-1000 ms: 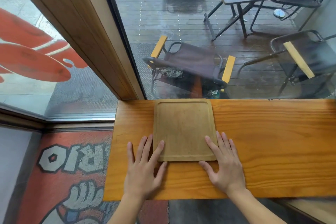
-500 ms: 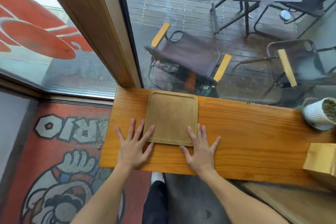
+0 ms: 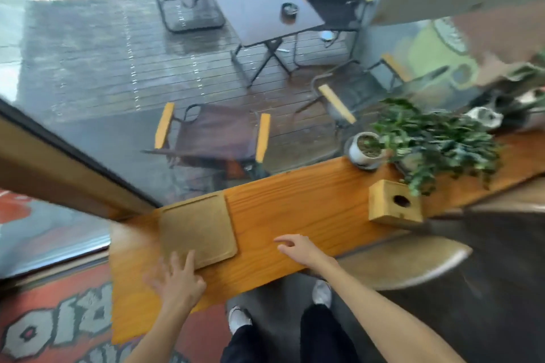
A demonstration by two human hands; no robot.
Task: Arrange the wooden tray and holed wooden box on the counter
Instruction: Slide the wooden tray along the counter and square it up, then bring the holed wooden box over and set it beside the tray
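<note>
On the counter (image 3: 295, 209), the left hand (image 3: 174, 280) lies open, fingers spread, fingertips touching the near edge of the wooden tray (image 3: 197, 227). Right of the tray, the right hand (image 3: 298, 247) hovers open, empty. Farther right stands the holed wooden box (image 3: 395, 203), beside a potted plant (image 3: 368, 147).

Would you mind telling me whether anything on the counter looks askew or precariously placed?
The holed wooden box sits at the counter's near edge, seemingly overhanging it slightly. The wooden tray lies flat; nothing looks spilled.
</note>
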